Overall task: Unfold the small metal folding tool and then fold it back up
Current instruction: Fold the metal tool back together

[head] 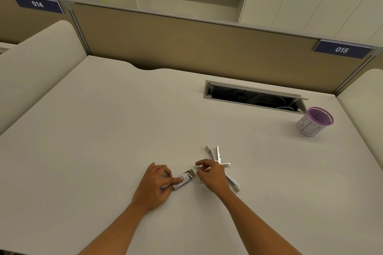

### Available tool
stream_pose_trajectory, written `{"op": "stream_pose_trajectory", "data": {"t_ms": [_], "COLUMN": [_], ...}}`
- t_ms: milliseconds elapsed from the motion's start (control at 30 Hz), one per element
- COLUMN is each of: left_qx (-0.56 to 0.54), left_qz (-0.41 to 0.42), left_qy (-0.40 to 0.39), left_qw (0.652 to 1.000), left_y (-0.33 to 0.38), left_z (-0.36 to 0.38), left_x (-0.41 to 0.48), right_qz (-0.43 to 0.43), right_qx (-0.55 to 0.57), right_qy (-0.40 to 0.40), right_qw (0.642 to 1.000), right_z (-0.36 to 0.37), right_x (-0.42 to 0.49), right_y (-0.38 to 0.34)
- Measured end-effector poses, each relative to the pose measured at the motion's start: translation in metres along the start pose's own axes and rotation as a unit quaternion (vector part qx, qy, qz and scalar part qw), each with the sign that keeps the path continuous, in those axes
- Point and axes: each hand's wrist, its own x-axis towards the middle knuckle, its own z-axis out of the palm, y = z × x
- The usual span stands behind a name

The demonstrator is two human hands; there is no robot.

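Head view, looking down on a white table [103, 130]. The small metal folding tool [217, 154] lies on the table at centre right, opened out: two slim arms fan away from the person, a short one points right, and a longer arm runs back toward the near right. Its middle is hidden under the right hand [213, 176]; whether that hand touches it cannot be told. The left hand [155, 186] rests on the table and pinches a small grey carton [184, 179] between its outstretched forefinger and thumb (the carton's end flaps stand open, facing the right hand). The right hand's fingers are curled, thumb and forefinger close together just beside the open flaps; whether they grip anything cannot be told. The two hands are near each other, with the carton between them. At far right stands a purple mesh cup [310, 126] wrapped in white paper, beside an open cable slot [248, 97]. A tan partition [186, 47] behind carries the labels 014 [38, 3] and 015 [342, 49].
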Motion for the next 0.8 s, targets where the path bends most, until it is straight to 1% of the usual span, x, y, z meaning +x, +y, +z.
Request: {"op": "stream_pose_trajectory", "data": {"t_ms": [133,200,333,433,567,800], "left_qx": [-0.001,-0.001,-0.003,0.001,0.004,0.007], "left_qz": [-0.005,-0.009,-0.009,-0.005,-0.001,0.003], "left_qy": [-0.010,-0.013,-0.018,-0.020,-0.017,-0.003], "left_qw": [1.000,1.000,1.000,1.000,1.000,1.000], "left_y": [0.0024,0.0035,0.0047,0.0051,0.0065,0.0068], "left_z": [-0.0025,-0.0032,-0.0041,-0.0055,-0.0066,-0.0054], "left_x": [-0.0008,-0.0011,-0.0011,-0.0011,-0.0008,-0.0021], "right_qz": [0.020,0.033,0.093,0.118,0.116,0.090], "right_qx": [-0.021,-0.015,0.061,0.087,0.078,0.041], "right_qy": [-0.033,-0.046,-0.053,-0.063,-0.087,-0.082], "right_qw": [0.999,0.998,0.992,0.987,0.986,0.992], "right_z": [0.0032,0.0039,0.0026,0.0018,0.0035,0.0051], "right_x": [0.0015,0.0008,0.0012,0.0031,0.0036,0.0027], "right_y": [-0.0008,-0.0018,-0.0036,-0.0056,-0.0066,-0.0062]}}
